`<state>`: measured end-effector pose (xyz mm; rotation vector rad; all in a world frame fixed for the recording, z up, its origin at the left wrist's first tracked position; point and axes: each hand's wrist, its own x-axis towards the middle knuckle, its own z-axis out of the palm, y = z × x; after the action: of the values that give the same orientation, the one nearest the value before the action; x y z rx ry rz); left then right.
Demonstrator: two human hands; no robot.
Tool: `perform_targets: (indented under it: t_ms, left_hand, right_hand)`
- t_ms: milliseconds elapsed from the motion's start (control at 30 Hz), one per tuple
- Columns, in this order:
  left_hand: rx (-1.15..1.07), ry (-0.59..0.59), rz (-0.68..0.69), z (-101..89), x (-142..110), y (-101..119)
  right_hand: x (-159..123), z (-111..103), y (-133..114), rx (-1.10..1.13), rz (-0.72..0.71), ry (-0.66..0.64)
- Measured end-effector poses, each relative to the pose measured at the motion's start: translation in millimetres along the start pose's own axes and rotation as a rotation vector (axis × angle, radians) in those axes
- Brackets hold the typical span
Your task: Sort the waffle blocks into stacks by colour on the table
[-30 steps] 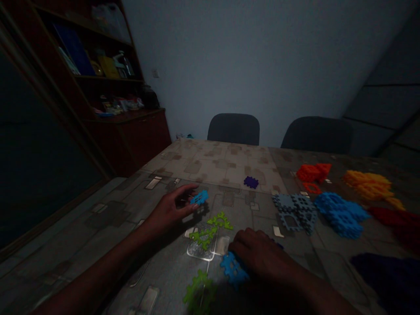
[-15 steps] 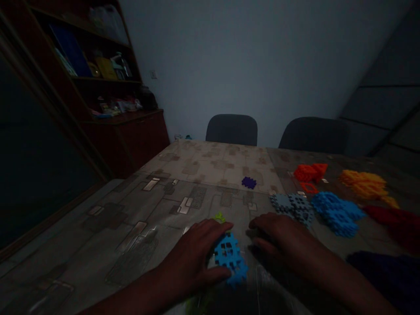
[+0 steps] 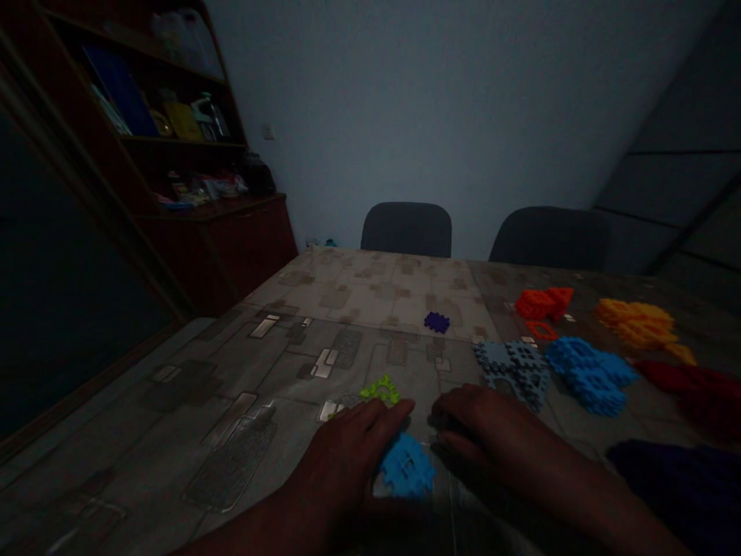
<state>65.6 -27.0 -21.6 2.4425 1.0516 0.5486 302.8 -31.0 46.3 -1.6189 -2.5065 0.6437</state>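
Note:
My left hand lies near the table's front edge, fingers curled over a bright blue interlocking piece that it grips from the left. My right hand rests palm down just to the right of that piece, fingers bent toward it; I cannot make out whether it holds anything. A lime green piece lies just beyond my left fingertips. The room is dim.
A patterned tablecloth covers the table. Piles of pieces lie at the right: grey-blue, blue, orange-red, yellow, dark red. A single purple piece sits mid-table. Two chairs stand behind; a cabinet is at left.
My left hand carried a blue piece from the left of the table to the centre front and joined it to the blue piece there. My right hand shifted right, off that piece.

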Motion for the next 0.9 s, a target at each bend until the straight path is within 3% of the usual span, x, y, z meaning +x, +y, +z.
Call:
perform_targets:
  t_ms: [167,267,400,533,633,800,900]
  left_hand:
    - [-0.041,0.090,-0.143,-25.3,3.0,-4.9]
    - [-0.012,0.170,-0.179,-39.0,7.6,-14.2]
    - [-0.004,0.186,-0.167,-41.6,10.8,-21.3]
    - [0.004,0.175,-0.147,-37.2,11.5,-21.4]
    - [0.008,0.153,-0.155,-36.1,12.2,-24.4]
    - [0.048,0.158,-0.178,-38.5,12.8,-35.7]
    - [0.044,0.156,-0.182,-40.5,13.5,-39.7]
  right_hand:
    - [3.7,17.5,-16.7,-0.126,-0.006,-0.007]
    - [4.4,47.3,-25.7,-0.187,-0.060,0.157]
    - [4.7,83.1,-27.2,-0.265,-0.144,0.411]
    - [5.3,93.9,-24.0,-0.282,-0.176,0.480]
    - [5.7,87.1,-22.3,-0.248,-0.194,0.423]
    - [9.0,54.2,-15.0,-0.107,-0.208,0.130]
    - [10.9,37.4,-8.0,-0.067,-0.285,0.013]
